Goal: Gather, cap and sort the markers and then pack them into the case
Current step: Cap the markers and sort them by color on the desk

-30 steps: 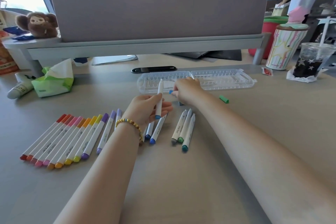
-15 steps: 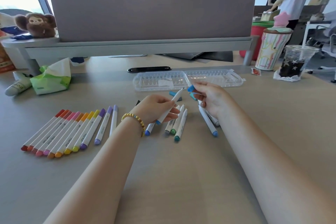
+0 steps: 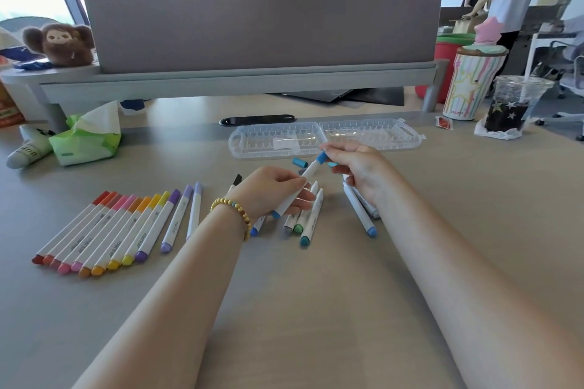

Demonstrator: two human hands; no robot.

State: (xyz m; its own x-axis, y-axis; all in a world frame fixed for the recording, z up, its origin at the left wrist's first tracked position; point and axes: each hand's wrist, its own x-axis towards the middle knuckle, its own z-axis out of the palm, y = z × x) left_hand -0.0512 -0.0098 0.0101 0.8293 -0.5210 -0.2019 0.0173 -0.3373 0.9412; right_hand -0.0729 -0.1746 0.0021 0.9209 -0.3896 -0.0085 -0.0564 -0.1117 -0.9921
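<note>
while both hands meet over the middle of the desk, the scene reads as follows:

desk (image 3: 316, 309): pale wood top, carrying everything below.
case (image 3: 325, 139): clear plastic, lying open and flat at the far side of the work area, both halves showing ribbed slots with no markers in them.
sorted row (image 3: 104, 230): capped markers side by side at the left, running red through pink, orange and yellow to purple, two lilac ones at its right edge.
left hand (image 3: 271, 189): closed around the white barrel of the blue marker (image 3: 297, 189), which slants up toward the right; a beaded bracelet (image 3: 234, 215) sits on the wrist.
right hand (image 3: 360, 167): fingertips pinching the blue cap (image 3: 321, 157) at the marker's upper end; whether the cap is fully seated cannot be told.
loose markers (image 3: 311, 218): green and teal ones lie just under the left hand; further blue ones (image 3: 360, 211) lie beneath the right wrist.
loose cap (image 3: 299, 163): blue, on the desk between case and hands.
</note>
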